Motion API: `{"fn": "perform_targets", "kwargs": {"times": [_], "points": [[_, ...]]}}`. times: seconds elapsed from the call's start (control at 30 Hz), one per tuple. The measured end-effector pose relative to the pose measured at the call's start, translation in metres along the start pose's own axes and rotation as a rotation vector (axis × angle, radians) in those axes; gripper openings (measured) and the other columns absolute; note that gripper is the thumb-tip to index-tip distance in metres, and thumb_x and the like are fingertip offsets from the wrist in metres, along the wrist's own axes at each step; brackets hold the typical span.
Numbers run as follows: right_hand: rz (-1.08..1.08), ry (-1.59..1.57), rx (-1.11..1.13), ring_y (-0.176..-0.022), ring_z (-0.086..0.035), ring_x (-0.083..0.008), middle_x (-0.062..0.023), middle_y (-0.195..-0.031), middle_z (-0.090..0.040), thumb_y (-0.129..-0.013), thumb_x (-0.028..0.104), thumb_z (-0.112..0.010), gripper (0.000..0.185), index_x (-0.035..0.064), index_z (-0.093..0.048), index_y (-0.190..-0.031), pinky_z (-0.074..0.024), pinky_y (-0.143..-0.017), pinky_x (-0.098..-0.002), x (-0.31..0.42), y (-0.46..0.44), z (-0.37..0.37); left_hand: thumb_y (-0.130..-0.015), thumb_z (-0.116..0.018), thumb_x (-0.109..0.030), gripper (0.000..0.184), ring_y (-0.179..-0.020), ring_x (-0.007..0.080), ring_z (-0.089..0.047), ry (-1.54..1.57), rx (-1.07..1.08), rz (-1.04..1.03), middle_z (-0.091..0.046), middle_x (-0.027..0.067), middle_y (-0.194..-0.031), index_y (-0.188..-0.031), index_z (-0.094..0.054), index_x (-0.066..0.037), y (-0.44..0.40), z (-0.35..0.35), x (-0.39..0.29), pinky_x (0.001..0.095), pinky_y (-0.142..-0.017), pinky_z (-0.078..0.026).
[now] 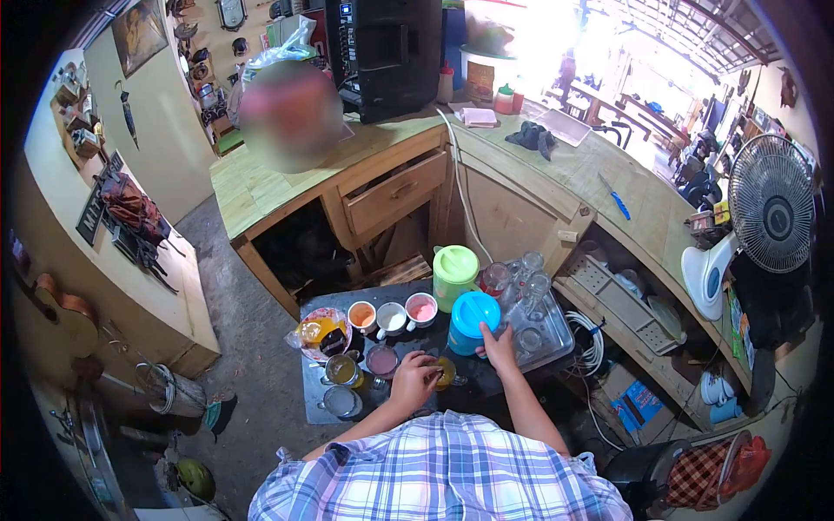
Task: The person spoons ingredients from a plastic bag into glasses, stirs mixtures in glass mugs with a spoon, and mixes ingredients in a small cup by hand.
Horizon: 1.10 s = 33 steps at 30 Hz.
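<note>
My right hand (499,349) is closed at the near right side of a blue pitcher (473,326), thumb up by its lid. My left hand (416,379) has its fingers drawn together beside a glass mug with yellow liquid (446,373); what they hold, if anything, is too small to make out. Left of that hand are a mug with a pinkish drink (382,359), a mug with a yellowish drink (345,372) and a greyish glass mug (340,402). Behind them stand white cups with orange (361,315), white (392,319) and pink (422,309) contents.
A green pitcher (455,276) stands behind the blue one. A metal tray (556,340) with several glasses lies to the right. Packets fill a plate (320,333) at the left. The wooden counter (556,165) behind carries a blue-handled knife (620,205) and a fan (769,204).
</note>
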State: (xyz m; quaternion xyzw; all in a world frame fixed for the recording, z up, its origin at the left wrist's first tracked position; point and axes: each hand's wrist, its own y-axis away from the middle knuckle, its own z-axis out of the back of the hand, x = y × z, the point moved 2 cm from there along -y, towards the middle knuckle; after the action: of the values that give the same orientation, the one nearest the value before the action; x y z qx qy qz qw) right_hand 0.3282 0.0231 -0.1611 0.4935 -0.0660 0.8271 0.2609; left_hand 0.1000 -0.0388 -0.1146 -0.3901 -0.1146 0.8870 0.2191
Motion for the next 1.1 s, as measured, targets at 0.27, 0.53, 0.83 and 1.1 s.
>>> {"fn": "perform_targets", "kwargs": {"times": [0.27,0.53,0.83,1.1], "points": [[-0.031,-0.4,0.071,-0.04,-0.035,-0.0057,0.0037,-0.06,-0.044,-0.081,0.035,-0.074,0.046,0.0041,-0.052,-0.106,-0.027,-0.038,-0.0227,-0.022,-0.023,-0.025,-0.071,-0.073,-0.011,0.015,-0.102,0.0319,-0.058,0.003,-0.012,0.009,-0.067,0.0093,-0.099,-0.085,-0.073,-0.005,0.004,0.004,0.003,0.0405,-0.086,-0.05],[0.195,-0.374,0.46,-0.091,-0.064,-0.0156,-0.0145,-0.103,-0.067,-0.075,0.031,-0.079,0.072,-0.0038,-0.05,-0.131,-0.0524,-0.074,-0.0309,0.074,0.026,0.061,-0.068,-0.075,-0.009,0.014,-0.101,0.0311,-0.059,0.022,0.004,0.071,-0.067,0.0105,-0.1,-0.08,-0.071,-0.002,0.006,0.006,0.004,0.0409,-0.085,-0.05],[0.376,0.402,0.583,-0.09,-0.066,-0.0367,-0.0269,-0.097,-0.066,-0.068,0.041,-0.078,0.08,0.0015,-0.052,-0.131,-0.0509,-0.083,-0.0399,0.112,0.081,0.098,-0.069,-0.074,-0.01,0.015,-0.094,0.0303,-0.061,-0.01,-0.001,0.15,-0.067,0.0119,-0.097,-0.08,-0.07,0.0,0.004,0.005,-0.001,0.0391,-0.081,-0.051],[0.363,0.604,0.648,-0.093,-0.063,-0.0418,-0.0291,-0.098,-0.064,-0.07,0.04,-0.075,0.079,0.0006,-0.048,-0.133,-0.0501,-0.084,-0.0425,0.113,0.092,0.085,-0.07,-0.074,-0.013,0.013,-0.09,0.0272,-0.062,-0.072,-0.017,0.144,-0.068,0.0082,-0.092,-0.077,-0.07,-0.002,0.01,0.003,0.003,0.0374,-0.074,-0.052]]}}
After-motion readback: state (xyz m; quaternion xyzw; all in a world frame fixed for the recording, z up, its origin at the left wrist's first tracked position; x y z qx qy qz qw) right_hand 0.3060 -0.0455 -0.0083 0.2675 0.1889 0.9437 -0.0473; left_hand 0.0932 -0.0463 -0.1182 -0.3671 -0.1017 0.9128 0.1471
